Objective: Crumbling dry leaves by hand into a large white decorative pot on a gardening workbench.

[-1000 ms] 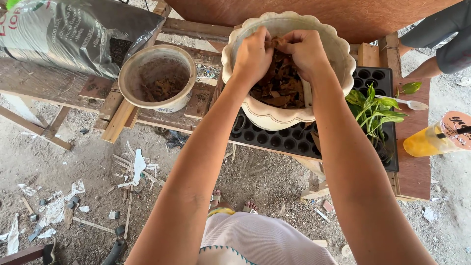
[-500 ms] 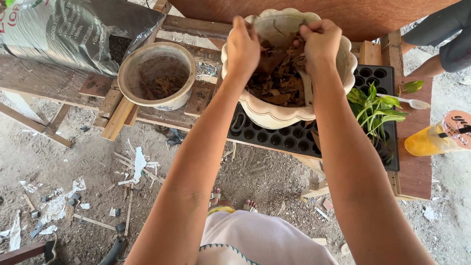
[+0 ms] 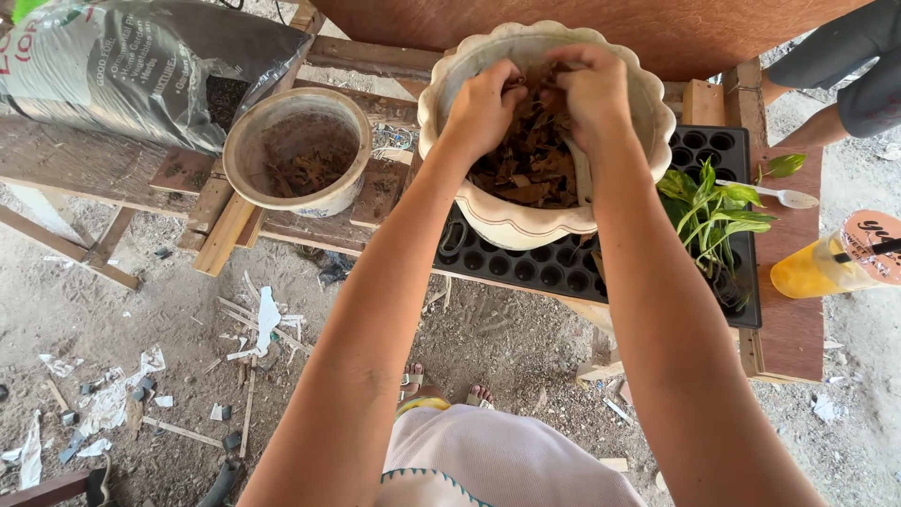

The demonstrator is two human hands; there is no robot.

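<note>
Seen from your head camera, both your arms stretch forward and down into the scalloped cream pot [image 3: 526, 221], which sits on the black seedling tray [image 3: 601, 272] at the table [image 3: 798, 319] edge. Your left hand [image 3: 483, 108] curls knuckles-up over the pot's near left side, its grip closed on a clump of the brown bark chips [image 3: 530, 174] that fill the pot. Your right hand [image 3: 593, 89] bends at the wrist over the middle, fingers bunched together and pressed into the same chips; the two hands nearly touch. Half a second ago your hands were raised and spread toward the rim; now they have drawn together lower in the chips. To the left, a smaller round pot [image 3: 298, 150] rests on wooden slats with a thin layer of brown material in its bottom. Behind it lies an open grey soil bag [image 3: 141, 66], dark mix showing at its mouth. On the tray's right side lies a green leafy plant [image 3: 713, 211], and beside it a yellow capped bottle [image 3: 831, 263].
</note>
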